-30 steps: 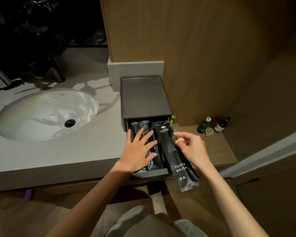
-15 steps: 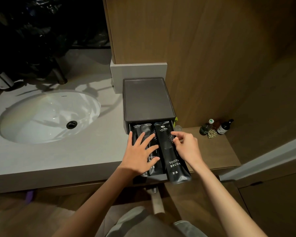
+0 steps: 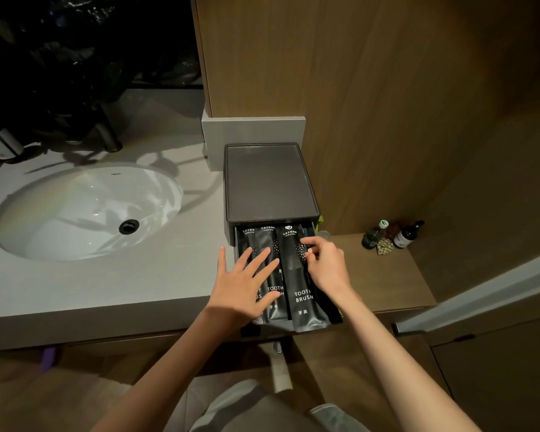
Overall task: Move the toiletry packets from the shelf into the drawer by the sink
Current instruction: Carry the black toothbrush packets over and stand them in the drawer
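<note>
Three black packets lie side by side in the open drawer. The left hand rests flat, fingers spread, on the left two; the right hand pinches the rightmost.

— Any print you can read?
— The rightmost packet in the drawer says "TOOTH BRUSH" in white, with 牙具 under it.
— And the others?
— The middle packet shows "TOOTH" and 牙具; the left hand covers the rest. The leftmost packet shows only fragments. The small top lines are too fine to read.
</note>
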{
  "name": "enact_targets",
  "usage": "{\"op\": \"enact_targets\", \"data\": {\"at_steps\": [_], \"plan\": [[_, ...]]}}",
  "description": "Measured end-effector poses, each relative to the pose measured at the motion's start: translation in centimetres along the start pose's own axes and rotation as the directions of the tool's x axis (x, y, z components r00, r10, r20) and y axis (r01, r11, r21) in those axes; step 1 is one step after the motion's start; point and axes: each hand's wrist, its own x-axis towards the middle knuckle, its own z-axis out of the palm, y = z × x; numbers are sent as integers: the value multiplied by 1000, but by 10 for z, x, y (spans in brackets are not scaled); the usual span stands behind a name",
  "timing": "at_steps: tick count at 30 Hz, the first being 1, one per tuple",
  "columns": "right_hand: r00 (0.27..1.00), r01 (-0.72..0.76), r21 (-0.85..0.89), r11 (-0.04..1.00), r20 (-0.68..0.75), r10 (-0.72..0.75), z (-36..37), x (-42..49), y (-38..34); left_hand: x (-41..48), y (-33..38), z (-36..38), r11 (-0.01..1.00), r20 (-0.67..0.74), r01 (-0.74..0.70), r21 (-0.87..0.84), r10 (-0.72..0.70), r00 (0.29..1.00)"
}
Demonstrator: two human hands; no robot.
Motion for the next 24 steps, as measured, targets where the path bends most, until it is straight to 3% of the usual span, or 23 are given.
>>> {"op": "enact_targets", "data": {"at_steps": [12,19,24], "plan": [[991,54,-95,994,-119,-65,38,4,-9,-4,-3,2,999,21,11,-34,-11,1000],[991,123,-102,987,68,-117,31,1,-1,-5,-4,2,998,20,11,-58,-10,1000],[926,199,-97,975,346,-154,16,-9,11,-5,-5,4,999,2,-2,-54,2,1000]]}}
